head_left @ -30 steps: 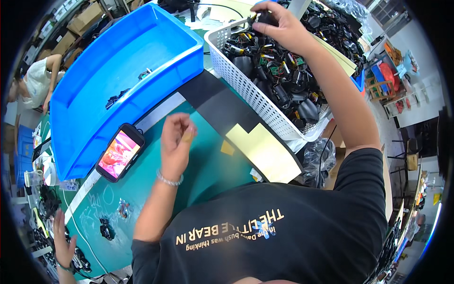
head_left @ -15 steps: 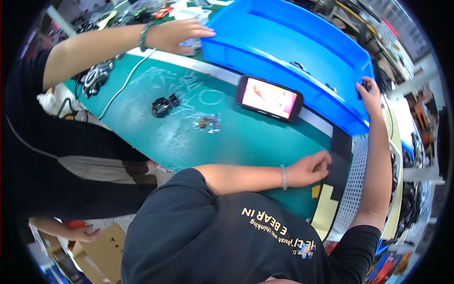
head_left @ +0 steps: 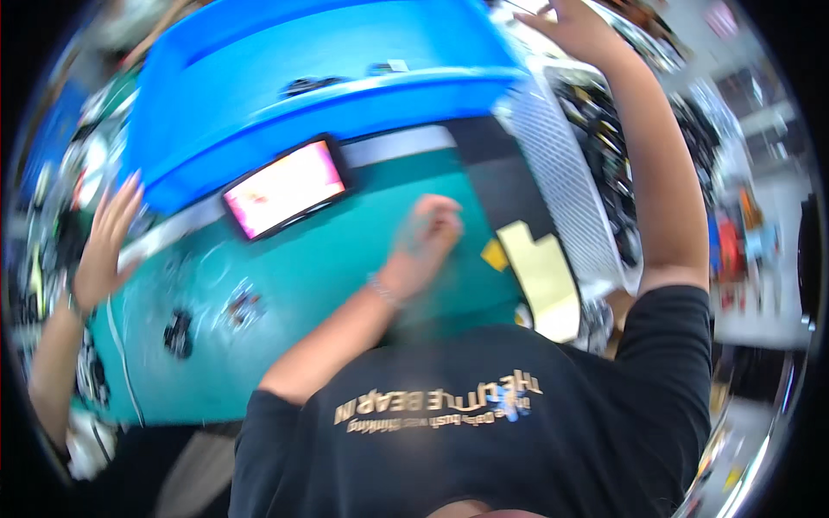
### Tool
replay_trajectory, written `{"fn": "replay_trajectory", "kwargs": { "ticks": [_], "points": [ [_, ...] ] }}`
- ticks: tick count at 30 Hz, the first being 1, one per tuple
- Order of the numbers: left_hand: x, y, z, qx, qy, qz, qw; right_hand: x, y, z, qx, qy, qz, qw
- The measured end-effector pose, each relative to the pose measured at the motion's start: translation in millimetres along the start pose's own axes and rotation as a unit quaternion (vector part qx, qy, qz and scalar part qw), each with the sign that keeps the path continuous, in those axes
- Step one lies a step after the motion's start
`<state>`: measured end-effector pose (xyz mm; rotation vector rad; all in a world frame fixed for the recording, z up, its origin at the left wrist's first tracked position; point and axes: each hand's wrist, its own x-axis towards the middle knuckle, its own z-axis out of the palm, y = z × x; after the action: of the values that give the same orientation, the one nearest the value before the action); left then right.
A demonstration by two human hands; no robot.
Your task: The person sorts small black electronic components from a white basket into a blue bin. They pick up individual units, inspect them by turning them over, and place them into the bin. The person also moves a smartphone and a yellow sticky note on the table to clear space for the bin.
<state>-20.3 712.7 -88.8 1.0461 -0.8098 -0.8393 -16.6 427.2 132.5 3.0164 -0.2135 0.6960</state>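
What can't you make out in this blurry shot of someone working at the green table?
- Left hand, head view: motion blur hides whether the fingers hold anything.
- Right hand, head view: fingertips cut off by the top edge; its grip cannot be told.
- White basket contents: dark jumble, too blurred to sort.
- Small dark items on the green table: too small and smeared to identify.

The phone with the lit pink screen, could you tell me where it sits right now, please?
In the head view, the phone lies on the teal table, left of centre, just in front of the blue bin and left of the person's left hand.
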Motion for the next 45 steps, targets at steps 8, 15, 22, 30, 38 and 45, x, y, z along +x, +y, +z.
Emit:
{"fn": "replay_trajectory", "kwargs": {
  "ticks": [8, 15, 22, 30, 38, 45],
  "points": [
    [6.7, 7.1, 19.5, -0.003, 0.001, -0.039, 0.999, -213.4, 92.0, -74.2, 0.109, -0.246, 0.192, 0.944],
    [1.9, 12.8, 18.6, 0.057, 0.004, -0.035, 0.998, -217.0, 27.7, -56.1, -0.022, -0.212, 0.174, 0.961],
    [0.7, 7.3, 22.4, 0.105, 0.004, -0.017, 0.994, -200.9, 2.0, -63.1, 0.021, -0.297, 0.151, 0.943],
    [-0.6, 11.0, 26.4, 0.052, 0.029, -0.034, 0.998, -191.8, 32.7, -63.1, 0.422, 0.054, 0.199, 0.883],
    [0.5, -4.6, 17.1, 0.086, 0.012, -0.02, 0.996, -36.1, 26.2, 18.8, 0.571, 0.194, 0.244, 0.76],
    [1.7, 20.9, 1.8, -0.118, 0.046, -0.099, 0.987, 67.4, -17.6, 91.9, 0.629, 0.233, 0.2, 0.714]
  ]
}}
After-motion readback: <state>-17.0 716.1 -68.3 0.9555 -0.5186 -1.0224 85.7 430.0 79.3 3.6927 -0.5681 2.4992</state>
